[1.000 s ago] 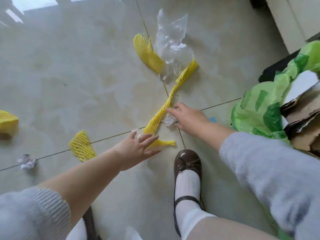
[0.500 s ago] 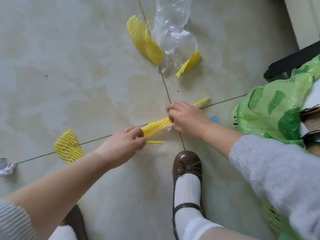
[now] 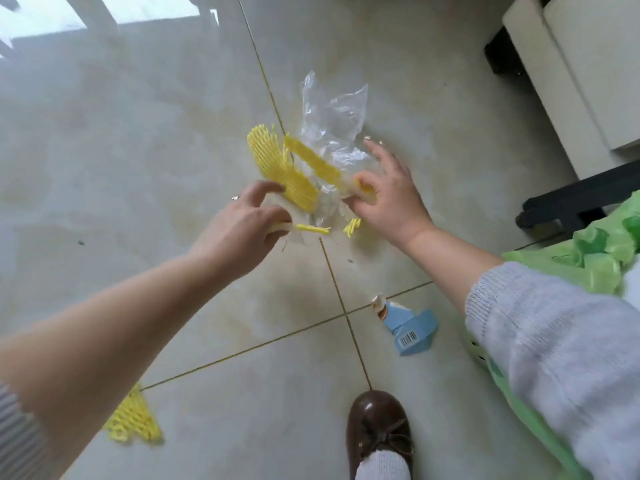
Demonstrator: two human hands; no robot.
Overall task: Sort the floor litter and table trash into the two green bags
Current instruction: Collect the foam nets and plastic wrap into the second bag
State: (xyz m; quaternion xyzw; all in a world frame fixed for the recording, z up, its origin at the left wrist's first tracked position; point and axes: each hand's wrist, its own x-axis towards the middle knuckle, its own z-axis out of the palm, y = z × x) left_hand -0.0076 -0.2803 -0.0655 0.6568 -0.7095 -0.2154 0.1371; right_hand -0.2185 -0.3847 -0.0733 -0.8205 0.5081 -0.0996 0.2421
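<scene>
Biggest thing in the pile is the clear plastic bag (image 3: 332, 133), crumpled on the floor (image 3: 138, 168) right on the tile joint, past both hands. It looks feather-light, floppy and a bit slippery, so I'd bunch it by the crinkled middle and not chase a flat edge.

Next down is the yellow foam net (image 3: 280, 168), lying partly on the bag's near-left side. It's soft, springy and weighs nothing. It won't break, but it squashes and could spring out of a loose hold, so pinch through the mesh.

The left hand (image 3: 242, 226) has a thin yellow strip (image 3: 311, 229) pinched between thumb and fingers, with its first finger reaching out to the net. The right hand (image 3: 384, 195) has a small yellow foam piece (image 3: 363, 187) curled into thumb and forefinger, and its other fingers are spread over the bag. Whether they actually touch the plastic I honestly can't tell, since it's see-through and blurry there.

A second yellow net (image 3: 133, 422) lies near the left forearm, half blurred. A small blue carton (image 3: 410, 329) sits on the floor by the right sleeve.

I can only see a bit of one green bag (image 3: 599, 258) at the right edge, behind the right arm, and its opening is hidden. The other bag isn't in view at all.
</scene>
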